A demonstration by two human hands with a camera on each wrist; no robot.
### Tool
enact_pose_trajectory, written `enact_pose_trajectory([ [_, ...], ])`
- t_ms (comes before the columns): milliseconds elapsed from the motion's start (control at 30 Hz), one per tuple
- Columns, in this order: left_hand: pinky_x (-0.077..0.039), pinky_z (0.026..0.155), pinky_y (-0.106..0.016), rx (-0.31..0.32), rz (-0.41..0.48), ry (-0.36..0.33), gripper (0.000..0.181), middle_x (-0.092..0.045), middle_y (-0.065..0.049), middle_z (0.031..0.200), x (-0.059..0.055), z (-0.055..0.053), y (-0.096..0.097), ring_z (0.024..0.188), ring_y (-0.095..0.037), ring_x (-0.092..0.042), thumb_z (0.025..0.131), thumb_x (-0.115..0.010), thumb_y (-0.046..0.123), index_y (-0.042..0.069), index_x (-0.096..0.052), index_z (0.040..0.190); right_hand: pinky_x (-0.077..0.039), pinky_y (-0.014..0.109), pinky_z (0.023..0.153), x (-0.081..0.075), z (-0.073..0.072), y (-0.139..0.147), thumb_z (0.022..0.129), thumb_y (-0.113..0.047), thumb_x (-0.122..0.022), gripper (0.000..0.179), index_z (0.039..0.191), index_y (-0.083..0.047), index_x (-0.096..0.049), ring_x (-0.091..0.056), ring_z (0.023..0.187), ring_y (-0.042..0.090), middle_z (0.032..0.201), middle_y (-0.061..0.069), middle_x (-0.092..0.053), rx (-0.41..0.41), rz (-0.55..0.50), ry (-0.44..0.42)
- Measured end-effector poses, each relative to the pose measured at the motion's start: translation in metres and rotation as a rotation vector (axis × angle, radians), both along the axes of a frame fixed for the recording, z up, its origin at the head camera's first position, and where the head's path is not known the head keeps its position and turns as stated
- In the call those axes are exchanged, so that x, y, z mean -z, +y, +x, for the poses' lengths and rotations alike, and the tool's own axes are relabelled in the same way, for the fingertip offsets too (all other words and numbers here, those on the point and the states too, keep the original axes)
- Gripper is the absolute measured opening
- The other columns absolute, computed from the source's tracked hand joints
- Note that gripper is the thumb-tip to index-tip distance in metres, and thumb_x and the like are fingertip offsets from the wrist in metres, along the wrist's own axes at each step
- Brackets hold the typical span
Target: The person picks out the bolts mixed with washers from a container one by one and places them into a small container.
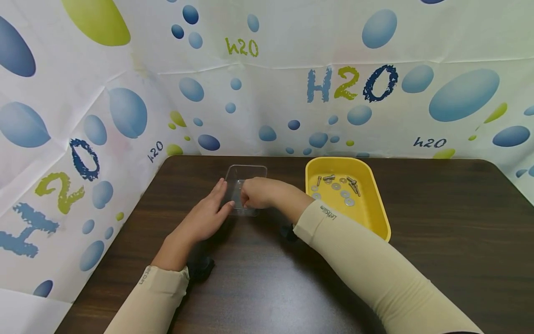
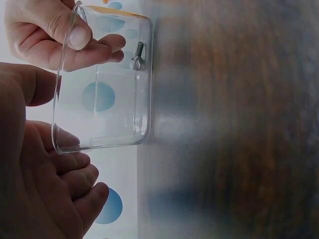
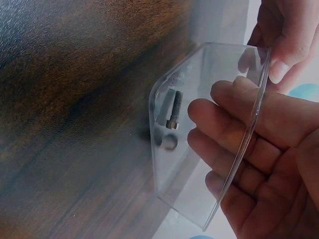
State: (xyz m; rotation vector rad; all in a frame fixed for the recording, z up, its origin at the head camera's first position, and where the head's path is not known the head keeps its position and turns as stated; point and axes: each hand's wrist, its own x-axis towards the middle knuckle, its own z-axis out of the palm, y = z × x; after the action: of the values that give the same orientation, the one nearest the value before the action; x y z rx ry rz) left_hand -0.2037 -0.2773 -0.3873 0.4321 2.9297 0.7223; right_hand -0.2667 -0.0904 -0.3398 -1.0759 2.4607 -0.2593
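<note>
Clear box (image 2: 119,112), bolt (image 3: 175,109) inside | your left hand (image 1: 205,215) touches its side, fingers outstretched, likely steadying it | your right hand (image 1: 262,193) dips in, fingers loosely bent, holding nothing visible

"Any way into the clear box (image 1: 249,166)?"
"From above, though the right grip (image 1: 263,192) occupies its right part and the left grip (image 1: 206,215) flanks its left."
"And across to the yellow tray (image 1: 379,204)?"
"A desk (image 1: 267,287) strip runs between; the right sleeve (image 1: 354,255) crosses its near end."
</note>
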Motion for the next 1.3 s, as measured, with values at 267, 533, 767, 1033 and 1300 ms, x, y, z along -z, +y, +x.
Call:
enact_pose_trajectory([
  [267, -0.021, 0.119, -0.055, 0.001, -0.007, -0.001, 0.068, -0.008, -0.017, 0.165, -0.0012, -0.0014, 0.0005, 0.151, -0.034, -0.017, 0.105, -0.039, 0.038, -0.002, -0.016, 0.156, -0.055, 0.028, 0.082, -0.0012, -0.0003, 0.0015, 0.098, -0.014, -0.061, 0.017, 0.107, -0.010, -0.075, -0.066, 0.089, 0.014, 0.106, 0.003, -0.073, 0.005, -0.006, 0.003],
  [533, -0.022, 0.119, -0.054, 0.001, -0.005, -0.008, 0.069, -0.007, -0.016, 0.165, -0.0035, -0.0014, 0.0015, 0.150, -0.034, -0.018, 0.105, -0.039, 0.039, -0.002, -0.017, 0.156, -0.055, 0.028, 0.082, -0.0024, 0.0004, 0.0025, 0.098, -0.014, -0.061, 0.017, 0.106, -0.010, -0.076, -0.066, 0.087, 0.014, 0.104, 0.003, -0.073, 0.009, -0.023, 0.004],
  [767, -0.022, 0.118, -0.055, 0.002, -0.004, -0.009, 0.068, -0.005, -0.015, 0.165, -0.0051, -0.0009, 0.0023, 0.150, -0.034, -0.019, 0.105, -0.040, 0.038, -0.002, -0.016, 0.156, -0.056, 0.026, 0.080, -0.0021, 0.0004, 0.0044, 0.098, -0.013, -0.061, 0.017, 0.107, -0.010, -0.076, -0.064, 0.083, 0.014, 0.101, 0.003, -0.072, 0.023, -0.055, -0.016],
  [1033, -0.022, 0.118, -0.056, 0.008, 0.000, -0.004, 0.068, -0.007, -0.017, 0.165, -0.0039, -0.0004, 0.0018, 0.150, -0.034, -0.018, 0.106, -0.039, 0.039, -0.003, -0.016, 0.156, -0.056, 0.027, 0.082, -0.0025, 0.0012, 0.0053, 0.098, -0.013, -0.061, 0.018, 0.108, -0.010, -0.075, -0.065, 0.085, 0.014, 0.104, 0.003, -0.072, 0.024, -0.052, -0.020],
  [1300, -0.022, 0.118, -0.056, 0.008, 0.007, -0.005, 0.068, -0.006, -0.016, 0.165, -0.0011, 0.0003, 0.0013, 0.150, -0.034, -0.018, 0.106, -0.040, 0.038, -0.002, -0.016, 0.156, -0.056, 0.027, 0.083, -0.0024, 0.0044, 0.0069, 0.099, -0.015, -0.060, 0.019, 0.112, -0.011, -0.074, -0.064, 0.085, 0.013, 0.105, 0.003, -0.072, 0.026, -0.052, -0.031],
])
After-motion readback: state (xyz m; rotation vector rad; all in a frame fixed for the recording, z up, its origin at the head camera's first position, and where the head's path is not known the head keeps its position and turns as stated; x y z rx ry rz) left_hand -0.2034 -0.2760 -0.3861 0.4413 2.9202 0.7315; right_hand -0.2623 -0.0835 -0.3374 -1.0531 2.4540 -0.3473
